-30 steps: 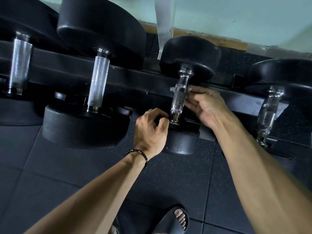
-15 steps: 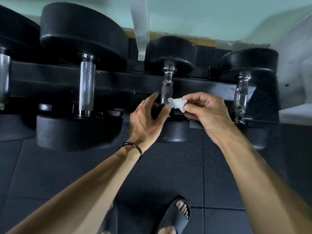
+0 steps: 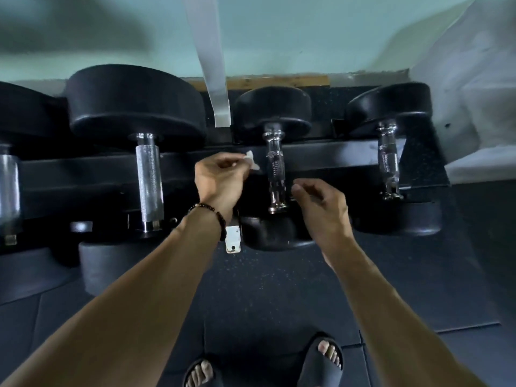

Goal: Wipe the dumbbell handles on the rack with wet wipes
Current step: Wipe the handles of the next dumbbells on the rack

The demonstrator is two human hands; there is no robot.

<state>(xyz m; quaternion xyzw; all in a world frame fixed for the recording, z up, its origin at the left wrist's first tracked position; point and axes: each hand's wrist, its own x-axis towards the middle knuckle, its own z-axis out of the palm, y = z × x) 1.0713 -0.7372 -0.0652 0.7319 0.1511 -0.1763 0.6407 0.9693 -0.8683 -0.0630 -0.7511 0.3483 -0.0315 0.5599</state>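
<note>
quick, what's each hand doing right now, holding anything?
Left hand: pinching the wet wipe.
Right hand: loosely curled, holding nothing, beside the dumbbell handle.

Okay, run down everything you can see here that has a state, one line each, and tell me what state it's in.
Wet wipe: crumpled, pinched in the left hand, off the handle.
Left hand: curled, pinching the wipe.
Right hand: loosely curled, holding nothing.
Middle dumbbell handle: on the rack, untouched.
Large dumbbell handle: on the rack, untouched.
Right dumbbell handle: on the rack, untouched.

Black rack [image 3: 335, 160] bearing dumbbells [image 3: 275, 169]
</note>
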